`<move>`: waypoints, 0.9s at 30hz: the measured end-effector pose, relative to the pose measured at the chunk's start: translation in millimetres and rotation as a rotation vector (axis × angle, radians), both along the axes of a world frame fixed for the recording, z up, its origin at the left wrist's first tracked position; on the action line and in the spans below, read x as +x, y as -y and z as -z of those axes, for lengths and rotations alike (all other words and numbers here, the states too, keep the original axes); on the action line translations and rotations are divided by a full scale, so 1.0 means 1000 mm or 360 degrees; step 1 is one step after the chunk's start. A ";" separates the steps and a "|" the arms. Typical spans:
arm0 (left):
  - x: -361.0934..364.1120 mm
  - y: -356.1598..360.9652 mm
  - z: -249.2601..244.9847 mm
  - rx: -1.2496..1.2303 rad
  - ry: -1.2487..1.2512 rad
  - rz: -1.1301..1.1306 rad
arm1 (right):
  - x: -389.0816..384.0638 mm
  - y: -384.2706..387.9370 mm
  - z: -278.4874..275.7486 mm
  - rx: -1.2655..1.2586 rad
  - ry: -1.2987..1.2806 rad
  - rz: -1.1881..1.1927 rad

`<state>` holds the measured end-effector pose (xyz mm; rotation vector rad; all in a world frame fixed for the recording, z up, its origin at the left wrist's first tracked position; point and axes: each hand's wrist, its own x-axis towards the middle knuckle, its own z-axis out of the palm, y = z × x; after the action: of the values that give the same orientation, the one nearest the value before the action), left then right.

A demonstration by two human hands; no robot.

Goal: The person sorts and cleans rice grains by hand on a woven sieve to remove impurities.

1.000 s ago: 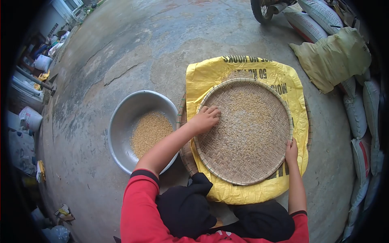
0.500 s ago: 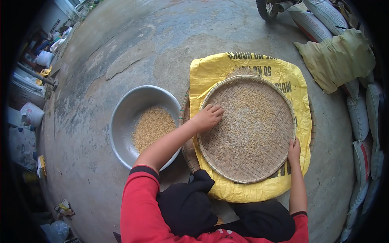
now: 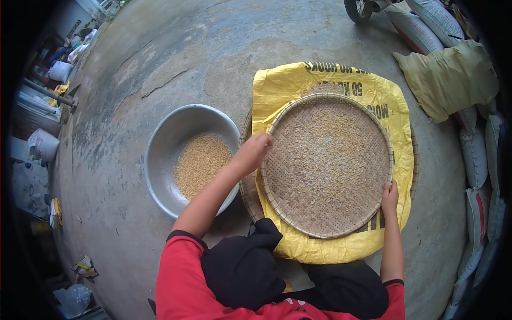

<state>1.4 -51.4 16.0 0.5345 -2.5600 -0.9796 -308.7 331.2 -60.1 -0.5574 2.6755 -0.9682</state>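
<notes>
A round woven winnowing basket [image 3: 325,224], with a thin spread of grain [image 3: 333,154] over its bottom, rests on a yellow woven sack [image 3: 298,250]. My right hand [image 3: 390,197] grips the basket's rim at the lower right. At the left rim is my left hand [image 3: 257,151], its fingers drawn together; whatever they may pinch is too small or hidden to tell. Left of the basket, partly behind my left forearm, stands a metal basin [image 3: 160,154] with a heap of golden grain [image 3: 201,165] inside.
Another woven tray [image 3: 249,192] lies under the yellow sack, its edges showing on both sides. Filled sacks [image 3: 473,160] line the right side, near a motorbike wheel [image 3: 359,9]. Buckets [image 3: 42,144] and bags stand along the left. The floor is concrete [image 3: 117,213].
My left hand has moved left, from over the grain inside the basket to its left rim. My right hand stays at the lower right rim. The view has shifted slightly.
</notes>
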 end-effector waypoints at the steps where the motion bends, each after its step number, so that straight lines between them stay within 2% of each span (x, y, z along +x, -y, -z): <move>1: 0.017 0.003 -0.007 -0.0008 -0.0013 -0.0150 | 0.000 0.001 -0.002 -0.0019 0.0017 -0.0006; 2: 0.035 0.007 -0.012 -0.0018 -0.0023 -0.0293 | 0.001 0.000 -0.003 -0.0038 0.0036 -0.0005; 4: 0.074 0.020 0.002 0.0463 0.0057 -0.0648 | 0.001 0.000 -0.001 -0.0032 0.0010 -0.0017; 6: 0.113 0.039 0.034 0.0455 0.0146 -0.0932 | 0.004 0.003 -0.005 -0.0097 0.0020 -0.0014; 7: 0.129 0.046 0.047 0.0448 0.0151 -0.0918 | 0.004 0.004 -0.008 -0.0102 0.0024 0.0001; 9: 0.145 0.049 0.054 -0.0086 0.0556 -0.1074 | 0.006 0.005 -0.012 -0.0049 0.0015 -0.0037; 10: 0.146 0.051 0.061 -0.0085 0.0558 -0.1068 | 0.006 0.006 -0.014 -0.0046 0.0016 -0.0031; 12: 0.128 0.041 0.047 -0.0140 0.0306 -0.1126 | 0.008 0.007 -0.015 -0.0040 -0.0009 -0.0034; 13: 0.117 0.038 0.041 -0.0132 0.0310 -0.1132 | 0.007 0.006 -0.013 -0.0033 -0.0008 -0.0040; 15: 0.092 0.035 0.028 -0.0516 0.0168 -0.0915 | 0.005 0.004 -0.008 -0.0106 -0.0012 -0.0028; 16: 0.081 0.031 0.022 -0.0510 0.0172 -0.0916 | 0.004 0.003 -0.007 -0.0099 -0.0010 -0.0030; 18: 0.060 0.020 0.011 -0.0645 0.0196 -0.0688 | 0.003 0.003 -0.007 -0.0058 -0.0022 -0.0038; 19: 0.051 0.015 0.006 -0.0645 0.0200 -0.0689 | 0.003 0.002 -0.005 -0.0057 -0.0019 -0.0040; 21: 0.036 0.004 0.000 -0.0521 0.0071 -0.0314 | 0.002 0.002 -0.001 -0.0114 -0.0024 -0.0024; 25: 0.014 -0.028 0.004 -0.0460 0.0117 -0.0116 | 0.002 0.002 -0.004 -0.0090 -0.0020 -0.0047; 27: 0.008 -0.039 0.014 -0.0480 0.0375 -0.0125 | 0.003 0.002 -0.004 -0.0117 -0.0011 -0.0034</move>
<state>9.6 -12.4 2.0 0.6912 -2.7990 -0.5144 -306.0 329.1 -56.3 -0.6043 2.6430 -1.0642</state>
